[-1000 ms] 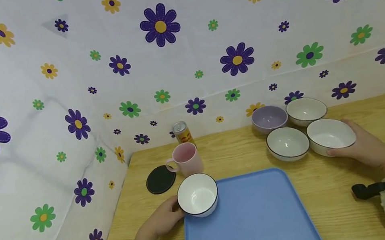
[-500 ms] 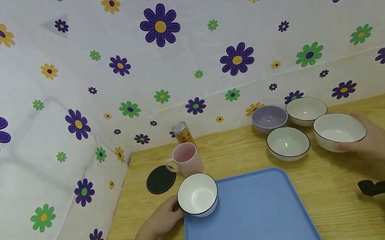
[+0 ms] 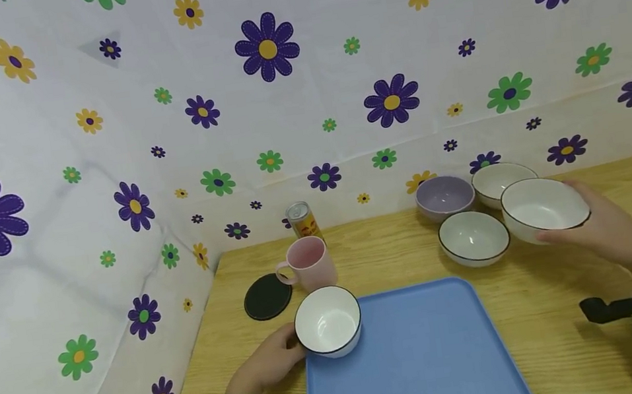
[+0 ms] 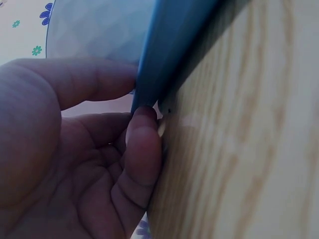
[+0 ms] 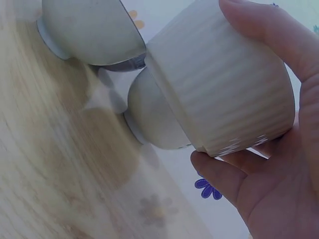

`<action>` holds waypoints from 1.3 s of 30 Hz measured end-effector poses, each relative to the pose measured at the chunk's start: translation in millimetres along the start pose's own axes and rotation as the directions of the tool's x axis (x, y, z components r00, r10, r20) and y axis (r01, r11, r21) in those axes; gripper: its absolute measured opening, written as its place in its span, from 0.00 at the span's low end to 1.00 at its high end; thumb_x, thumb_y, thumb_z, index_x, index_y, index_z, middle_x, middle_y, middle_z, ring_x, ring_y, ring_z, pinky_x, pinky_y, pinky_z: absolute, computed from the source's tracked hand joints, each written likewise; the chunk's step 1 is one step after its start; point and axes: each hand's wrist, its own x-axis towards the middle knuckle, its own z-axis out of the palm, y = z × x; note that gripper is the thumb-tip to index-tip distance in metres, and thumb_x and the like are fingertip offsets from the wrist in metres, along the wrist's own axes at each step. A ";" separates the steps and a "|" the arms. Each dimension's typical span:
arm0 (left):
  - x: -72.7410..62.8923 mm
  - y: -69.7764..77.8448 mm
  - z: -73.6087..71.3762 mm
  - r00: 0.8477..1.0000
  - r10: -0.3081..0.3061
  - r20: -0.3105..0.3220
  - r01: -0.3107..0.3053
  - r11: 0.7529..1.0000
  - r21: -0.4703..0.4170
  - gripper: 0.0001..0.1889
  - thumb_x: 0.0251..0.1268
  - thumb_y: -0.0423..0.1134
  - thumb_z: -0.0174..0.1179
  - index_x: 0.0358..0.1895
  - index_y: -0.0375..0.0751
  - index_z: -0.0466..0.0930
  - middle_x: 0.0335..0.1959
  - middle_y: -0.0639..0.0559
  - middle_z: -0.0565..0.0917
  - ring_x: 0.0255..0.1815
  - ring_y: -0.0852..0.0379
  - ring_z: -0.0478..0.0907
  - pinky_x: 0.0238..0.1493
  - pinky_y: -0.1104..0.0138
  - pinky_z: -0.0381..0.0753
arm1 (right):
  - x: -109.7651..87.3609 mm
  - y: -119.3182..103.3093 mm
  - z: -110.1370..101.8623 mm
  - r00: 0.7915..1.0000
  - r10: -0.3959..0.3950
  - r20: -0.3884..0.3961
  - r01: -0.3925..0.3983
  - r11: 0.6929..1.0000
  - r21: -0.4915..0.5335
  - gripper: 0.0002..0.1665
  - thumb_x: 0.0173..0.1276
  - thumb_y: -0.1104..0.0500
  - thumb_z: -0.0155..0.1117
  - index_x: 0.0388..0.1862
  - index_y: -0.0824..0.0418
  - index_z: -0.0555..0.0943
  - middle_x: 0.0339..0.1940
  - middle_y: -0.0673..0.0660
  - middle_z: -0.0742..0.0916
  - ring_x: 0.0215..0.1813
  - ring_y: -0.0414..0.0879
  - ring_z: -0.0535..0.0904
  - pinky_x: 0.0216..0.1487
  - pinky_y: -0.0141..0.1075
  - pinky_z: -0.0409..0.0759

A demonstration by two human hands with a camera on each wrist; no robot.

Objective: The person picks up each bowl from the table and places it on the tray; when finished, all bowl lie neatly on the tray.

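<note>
- The person's right hand (image 3: pixel 608 228) grasps a deep white bowl (image 3: pixel 544 207) by its side, thumb and fingers around the wall, above the wooden table (image 3: pixel 383 248).
- Close about that bowl are three others: a shallow bowl (image 3: pixel 474 237) just left of it, a rear white bowl (image 3: pixel 499 178) it partly hides, and a purple bowl (image 3: pixel 444 197) behind the shallow one.
- The left hand (image 3: pixel 270 361) pinches the rim of the blue tray (image 3: pixel 414 350) near its far left corner; whether a finger also touches the small bowl there cannot be told.
- That small bowl (image 3: pixel 328 320) stands upright, taking up the corner.
- Just behind it is a pink mug (image 3: pixel 312 265), its handle overlapping a black disc (image 3: pixel 267 296).
- A drink can (image 3: pixel 305 220) stands behind the mug, partly blocked by it.
- Flower-printed cloth (image 3: pixel 317 24) bounds the table's back and left.
</note>
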 end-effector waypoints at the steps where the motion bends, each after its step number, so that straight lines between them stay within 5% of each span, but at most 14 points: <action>1: 0.1 0.6 0.4 1.000 -0.002 0.000 0.002 1.000 0.002 0.25 0.74 0.41 0.59 0.69 0.33 0.71 0.68 0.39 0.74 0.63 0.44 0.71 0.65 0.44 0.70 | -0.4 -0.7 -0.3 1.000 0.004 -0.003 -0.004 1.000 -0.003 0.67 0.61 0.50 0.77 0.83 0.62 0.40 0.73 0.79 0.62 0.63 0.77 0.64 0.46 0.51 0.80; 4: -1.1 3.5 1.3 1.000 -0.005 -0.005 0.005 1.000 -0.002 0.26 0.73 0.41 0.59 0.68 0.32 0.71 0.68 0.38 0.73 0.65 0.43 0.70 0.68 0.42 0.67 | -1.8 -3.0 -1.9 1.000 0.010 -0.011 -0.010 1.000 -0.009 0.68 0.61 0.49 0.77 0.83 0.62 0.40 0.72 0.81 0.61 0.62 0.78 0.64 0.48 0.63 0.79; 7: -1.4 4.0 1.7 1.000 -0.005 -0.009 0.005 1.000 -0.004 0.26 0.73 0.41 0.60 0.68 0.32 0.71 0.68 0.37 0.73 0.67 0.41 0.69 0.69 0.40 0.65 | -1.7 -6.0 -3.7 1.000 -0.002 -0.022 0.002 1.000 -0.019 0.68 0.60 0.49 0.78 0.83 0.61 0.41 0.71 0.81 0.62 0.61 0.78 0.65 0.42 0.49 0.81; 11: -0.9 2.0 2.1 1.000 -0.005 -0.010 0.004 1.000 -0.008 0.26 0.73 0.41 0.60 0.68 0.32 0.71 0.69 0.37 0.73 0.70 0.40 0.67 0.71 0.39 0.62 | -0.8 -12.0 -4.2 0.999 -0.036 -0.036 0.035 0.999 -0.031 0.69 0.58 0.49 0.79 0.83 0.60 0.41 0.71 0.80 0.64 0.60 0.76 0.66 0.37 0.31 0.72; 17: 1.6 -2.2 0.9 1.000 -0.009 -0.011 0.009 1.000 0.018 0.25 0.74 0.43 0.59 0.68 0.35 0.72 0.68 0.40 0.74 0.66 0.42 0.70 0.68 0.42 0.67 | -1.9 -28.0 -2.2 0.995 -0.096 -0.038 0.095 0.995 -0.019 0.70 0.57 0.51 0.80 0.84 0.56 0.41 0.71 0.78 0.65 0.60 0.76 0.68 0.36 0.24 0.71; 21: 2.9 -4.6 1.2 1.000 -0.005 -0.012 0.005 1.000 0.014 0.26 0.73 0.44 0.59 0.69 0.35 0.71 0.70 0.39 0.73 0.72 0.39 0.66 0.72 0.40 0.61 | -3.8 -39.0 -0.1 0.991 -0.132 -0.025 0.132 0.991 -0.009 0.70 0.56 0.52 0.80 0.84 0.55 0.42 0.71 0.78 0.65 0.60 0.76 0.68 0.36 0.21 0.70; 27: 3.3 -6.0 1.5 1.000 -0.006 -0.017 0.006 1.000 0.015 0.28 0.73 0.44 0.60 0.70 0.33 0.70 0.70 0.37 0.72 0.74 0.36 0.64 0.72 0.39 0.59 | -5.6 -52.3 12.2 0.989 -0.139 0.051 0.138 0.990 0.025 0.69 0.58 0.53 0.79 0.84 0.53 0.40 0.73 0.77 0.62 0.62 0.74 0.68 0.42 0.31 0.77; 32: 3.1 -4.4 1.2 1.000 -0.001 -0.023 0.002 1.000 0.019 0.28 0.73 0.44 0.60 0.70 0.33 0.70 0.70 0.37 0.72 0.73 0.36 0.64 0.72 0.39 0.59 | -4.8 -64.2 31.1 0.974 -0.187 0.125 0.172 0.977 0.128 0.67 0.59 0.57 0.78 0.84 0.54 0.42 0.74 0.73 0.64 0.63 0.70 0.70 0.45 0.26 0.75; 39: 2.4 -2.3 2.3 1.000 0.005 -0.021 -0.004 1.000 0.015 0.27 0.72 0.42 0.60 0.69 0.33 0.71 0.70 0.37 0.72 0.73 0.36 0.64 0.72 0.39 0.59 | -6.9 -79.2 58.1 0.954 -0.233 0.189 0.204 0.965 0.162 0.69 0.55 0.56 0.82 0.84 0.52 0.44 0.74 0.71 0.64 0.63 0.67 0.70 0.53 0.50 0.77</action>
